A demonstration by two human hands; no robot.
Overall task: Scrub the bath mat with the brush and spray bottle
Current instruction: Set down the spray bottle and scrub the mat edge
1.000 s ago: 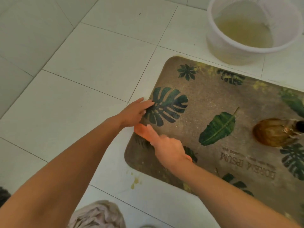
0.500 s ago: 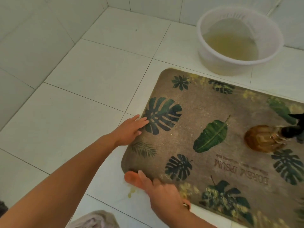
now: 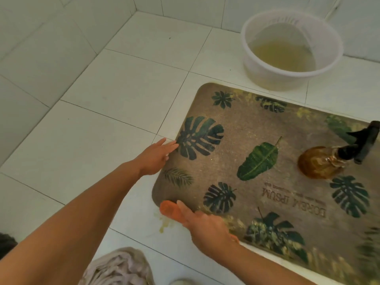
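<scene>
A brown bath mat (image 3: 236,128) printed with green leaves lies flat on the white tile floor. My left hand (image 3: 156,158) rests flat on its left edge, fingers straight, holding nothing. At the near-left corner my right hand (image 3: 205,226) presses an orange brush (image 3: 167,208) against the mat; only the brush's orange tip shows past my fingers. An amber spray bottle (image 3: 318,164) with a black trigger head lies on its side on the right part of the mat, away from both hands.
A white plastic basin (image 3: 253,64) with yellowish water stands beyond the mat's far edge. Tiled walls meet in the corner at the far left. A pale crumpled cloth (image 3: 117,268) lies at the bottom edge. Yellow drips (image 3: 166,225) mark the floor by the near corner.
My right hand has drawn the brush from the middle of the mat's left edge back to the near-left corner. My left hand has stayed flat on the left edge.
</scene>
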